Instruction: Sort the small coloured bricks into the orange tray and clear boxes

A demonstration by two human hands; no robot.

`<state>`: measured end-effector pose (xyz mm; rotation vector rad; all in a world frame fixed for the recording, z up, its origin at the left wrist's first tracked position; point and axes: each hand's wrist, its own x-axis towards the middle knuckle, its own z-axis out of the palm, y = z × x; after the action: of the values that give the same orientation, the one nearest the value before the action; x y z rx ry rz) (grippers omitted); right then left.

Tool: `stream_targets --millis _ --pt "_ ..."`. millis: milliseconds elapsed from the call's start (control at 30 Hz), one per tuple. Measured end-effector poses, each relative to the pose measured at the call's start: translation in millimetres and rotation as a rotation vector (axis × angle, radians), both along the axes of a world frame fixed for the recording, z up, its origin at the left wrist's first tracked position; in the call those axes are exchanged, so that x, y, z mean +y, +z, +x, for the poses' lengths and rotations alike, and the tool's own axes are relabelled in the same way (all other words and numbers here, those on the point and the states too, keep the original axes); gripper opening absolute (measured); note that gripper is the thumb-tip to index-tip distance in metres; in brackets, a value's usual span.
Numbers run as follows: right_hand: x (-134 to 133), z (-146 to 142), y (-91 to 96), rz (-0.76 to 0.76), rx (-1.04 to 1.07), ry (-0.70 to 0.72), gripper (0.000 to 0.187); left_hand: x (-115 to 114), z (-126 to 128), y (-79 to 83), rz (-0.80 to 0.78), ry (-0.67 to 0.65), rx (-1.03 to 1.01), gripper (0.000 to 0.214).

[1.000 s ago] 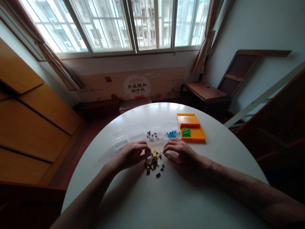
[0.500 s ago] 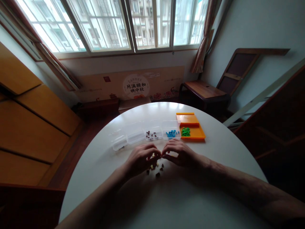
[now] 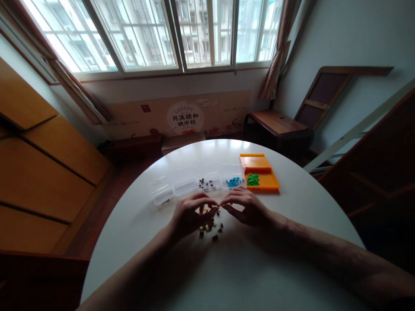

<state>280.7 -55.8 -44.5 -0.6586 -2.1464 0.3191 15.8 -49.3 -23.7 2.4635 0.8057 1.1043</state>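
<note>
My left hand (image 3: 192, 212) and my right hand (image 3: 244, 206) meet fingertip to fingertip above the table. Both are pinched closed, and whatever lies between the tips is too small to make out. Under and beside my left hand lies a loose pile of small brown and yellow building bricks (image 3: 210, 224). One dark brick (image 3: 215, 237) sits a little apart, nearer to me. Just beyond my fingers stand a clear box with dark brown bricks (image 3: 206, 184) and a clear box with blue bricks (image 3: 234, 182).
On the round white table (image 3: 136, 242), an orange case (image 3: 273, 183) holding green bricks (image 3: 253, 179) stands at the back right. Two further clear boxes, one at the far left (image 3: 163, 196) and one beside it (image 3: 185, 187), continue the row. A wooden chair (image 3: 279, 122) stands beyond.
My hands have shifted slightly and the fingers have straightened, with the tips still together. More of the brick pile shows below them. The boxes have not moved.
</note>
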Motion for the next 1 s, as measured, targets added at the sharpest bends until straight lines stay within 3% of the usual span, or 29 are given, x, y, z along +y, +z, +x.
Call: stream_targets --millis 233,400,567,800,1000 --pt "0.1 -1.7 0.8 -0.031 0.001 0.004 0.009 27.2 -11.3 6.5 -0.018 0.388 -0.098 0.017" --pt "0.0 -1.3 2.4 -0.016 -0.013 0.017 0.01 36.2 -15.4 4.0 -0.007 0.442 -0.076 0.022" --pt "0.9 1.5 0.8 -0.026 -0.029 0.019 0.01 31.6 -29.1 11.8 -0.063 0.31 0.008 0.021" --pt "1.5 2.1 -0.4 -0.045 -0.056 0.04 0.013 23.9 -52.4 41.5 -0.31 -0.117 0.273 0.017" --pt "1.5 2.4 -2.2 -0.053 -0.073 0.045 0.013 20.9 -53.8 42.6 -0.385 -0.242 0.351 0.01"
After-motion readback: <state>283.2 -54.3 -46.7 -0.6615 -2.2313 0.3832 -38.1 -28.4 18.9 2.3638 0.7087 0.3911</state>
